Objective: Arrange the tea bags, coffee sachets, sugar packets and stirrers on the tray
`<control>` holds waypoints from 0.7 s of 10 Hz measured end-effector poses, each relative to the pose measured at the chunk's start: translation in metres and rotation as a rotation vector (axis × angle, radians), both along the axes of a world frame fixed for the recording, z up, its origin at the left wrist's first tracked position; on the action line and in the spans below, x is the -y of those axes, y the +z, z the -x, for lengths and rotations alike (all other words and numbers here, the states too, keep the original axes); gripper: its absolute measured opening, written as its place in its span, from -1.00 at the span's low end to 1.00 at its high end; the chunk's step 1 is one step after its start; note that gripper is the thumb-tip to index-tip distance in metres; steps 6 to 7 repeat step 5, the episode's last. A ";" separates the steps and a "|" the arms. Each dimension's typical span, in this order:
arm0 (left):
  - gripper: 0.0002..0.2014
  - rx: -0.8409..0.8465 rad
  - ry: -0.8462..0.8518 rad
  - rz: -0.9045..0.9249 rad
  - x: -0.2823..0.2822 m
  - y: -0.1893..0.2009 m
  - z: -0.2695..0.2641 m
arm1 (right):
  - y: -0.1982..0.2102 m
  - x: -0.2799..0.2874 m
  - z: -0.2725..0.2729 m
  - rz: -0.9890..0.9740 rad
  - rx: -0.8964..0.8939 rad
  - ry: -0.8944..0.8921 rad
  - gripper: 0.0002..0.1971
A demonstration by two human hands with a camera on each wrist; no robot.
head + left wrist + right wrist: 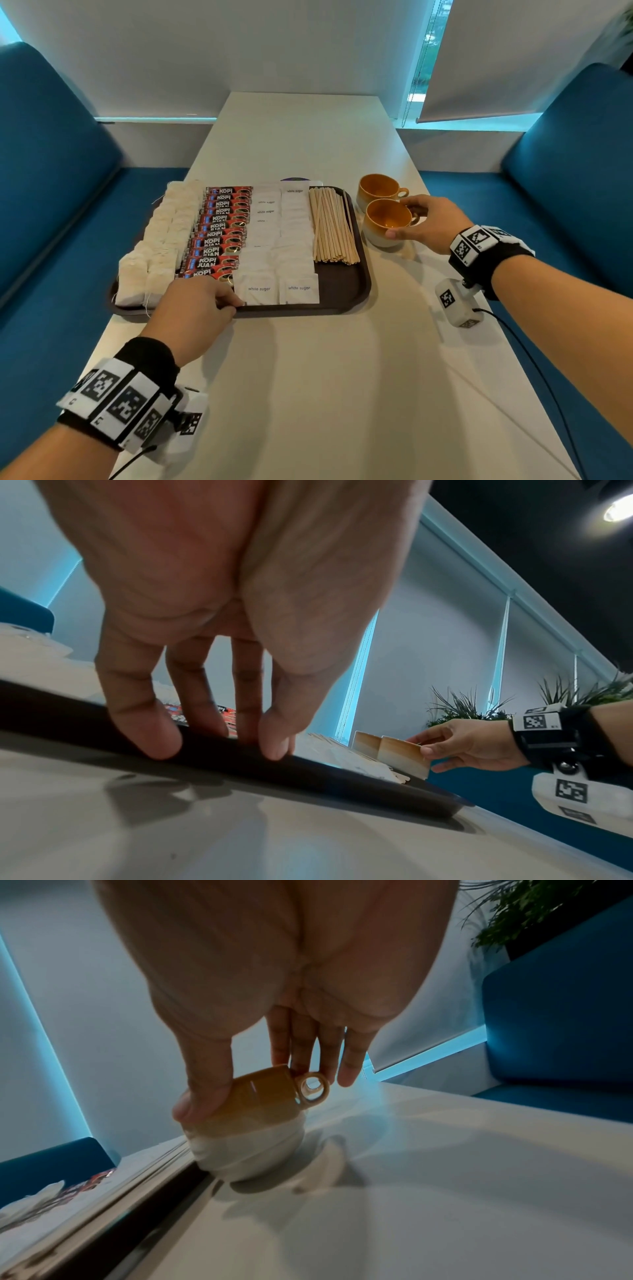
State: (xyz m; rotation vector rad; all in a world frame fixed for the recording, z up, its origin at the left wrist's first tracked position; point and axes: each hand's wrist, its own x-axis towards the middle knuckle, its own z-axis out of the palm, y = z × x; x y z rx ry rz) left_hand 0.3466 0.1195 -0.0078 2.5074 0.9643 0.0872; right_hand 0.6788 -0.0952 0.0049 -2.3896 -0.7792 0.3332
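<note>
A dark brown tray (342, 287) lies on the white table (308, 377). On it, from left to right, are rows of tea bags (161, 240), red coffee sachets (219, 233), white sugar packets (277, 260) and a bundle of wooden stirrers (332, 226). My left hand (233, 301) holds the tray's near rim (342, 780), thumb on the outside and middle fingers inside. To the right of the tray, my right hand (399, 219) grips the nearer orange-and-cream cup (383, 219), thumb on its near side and fingers by the handle (313, 1089). This cup (253, 1123) stands beside the tray's rim (137, 1204).
A second orange cup (376, 188) stands just behind the held one. Blue benches (51, 188) flank the table on both sides. A purple object (294, 179) peeks out behind the tray. Bare tabletop lies in front of the tray and beyond it.
</note>
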 end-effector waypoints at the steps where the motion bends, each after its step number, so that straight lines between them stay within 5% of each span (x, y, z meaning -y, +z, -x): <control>1: -0.88 0.003 0.003 0.009 0.002 0.002 0.000 | 0.002 -0.003 -0.002 0.014 0.000 0.001 -0.12; 7: -0.73 0.098 0.017 0.208 0.005 0.018 0.026 | 0.017 0.026 0.037 0.023 0.104 -0.088 -0.30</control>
